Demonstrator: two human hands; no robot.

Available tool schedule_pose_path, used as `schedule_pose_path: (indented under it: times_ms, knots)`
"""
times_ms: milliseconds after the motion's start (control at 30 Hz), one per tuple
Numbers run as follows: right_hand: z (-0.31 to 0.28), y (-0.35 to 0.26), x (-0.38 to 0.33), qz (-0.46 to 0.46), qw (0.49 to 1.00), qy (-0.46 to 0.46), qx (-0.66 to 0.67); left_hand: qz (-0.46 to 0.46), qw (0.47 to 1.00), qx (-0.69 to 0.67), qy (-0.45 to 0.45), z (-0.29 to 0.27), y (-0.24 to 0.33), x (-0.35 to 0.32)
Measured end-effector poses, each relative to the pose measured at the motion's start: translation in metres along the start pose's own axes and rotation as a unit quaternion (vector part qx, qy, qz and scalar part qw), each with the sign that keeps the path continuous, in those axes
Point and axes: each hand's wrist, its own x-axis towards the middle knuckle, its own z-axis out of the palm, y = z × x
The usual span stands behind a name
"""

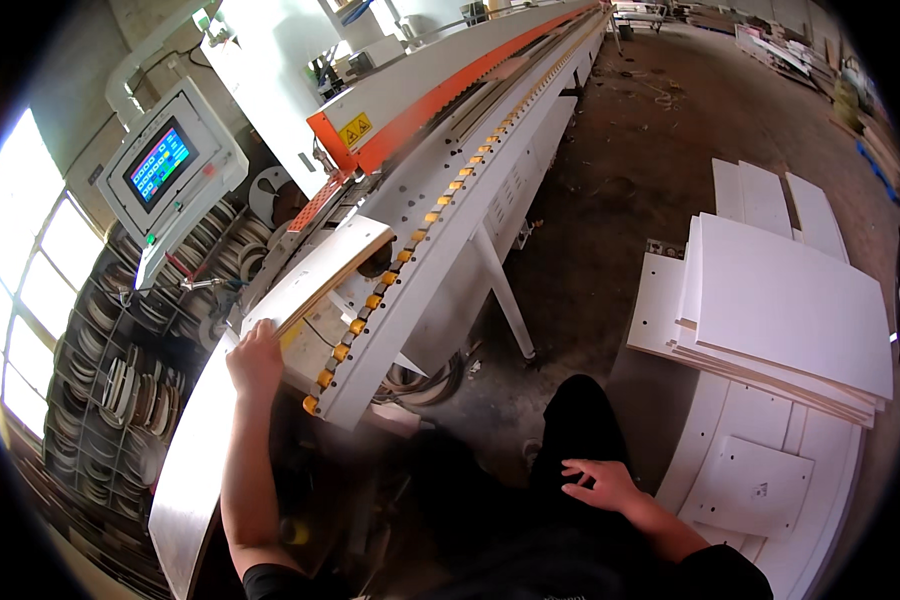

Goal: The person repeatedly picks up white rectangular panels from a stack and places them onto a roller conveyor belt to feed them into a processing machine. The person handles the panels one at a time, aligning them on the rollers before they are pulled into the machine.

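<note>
One bare hand, the person's left grip (255,358), was at the near end of a narrow white panel (322,262), with its fingers bent against the surface; whether they were clamped around it or only pressing, I cannot tell, since the underside was hidden. The panel stretched ahead of that grip and slightly to its right, lying on the near end of a long machine, its brown edge facing right. Just right of the panel, a row of yellow rollers (374,301) lined the machine's pale rail, running far ahead. Beyond the panel stood the machine's white-and-orange beam (370,140), marked with a yellow warning label (354,130). Ahead and to the left of the left grip hung a control box with a lit screen (158,164); to its left, below a bright window (32,290), was a wire rack packed with rolls of banding (130,392). A long pale surface (192,470) curved back from the left grip toward the viewer. Well apart, the right grip (602,486) was empty, fingers loosely apart, over a dark trouser leg (582,425). Ahead and to its right rested a stack of white boards (790,305), above a smaller white board (755,485).
</note>
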Motion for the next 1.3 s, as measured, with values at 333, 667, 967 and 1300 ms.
schedule_pose_path:
  times_ms: [333, 667, 967, 1300]
  knots:
    - [0.008, 0.014, 0.024, -0.023, 0.997, 0.072, 0.017, 0.017, 0.975, 0.092, -0.199, 0.05, 0.023, 0.06]
    - [0.008, 0.021, 0.041, -0.015, 0.994, 0.099, 0.044, 0.08, 0.97, 0.088, -0.213, 0.073, 0.077, 0.148]
    - [-0.003, 0.039, 0.029, 0.022, 0.975, 0.15, 0.16, 0.045, 0.983, 0.048, -0.174, 0.088, 0.139, 0.215]
    - [-0.049, 0.183, -0.219, 0.347, 0.694, 0.63, 0.032, 0.106, 0.846, -0.47, -0.228, 0.047, 0.217, 0.174]
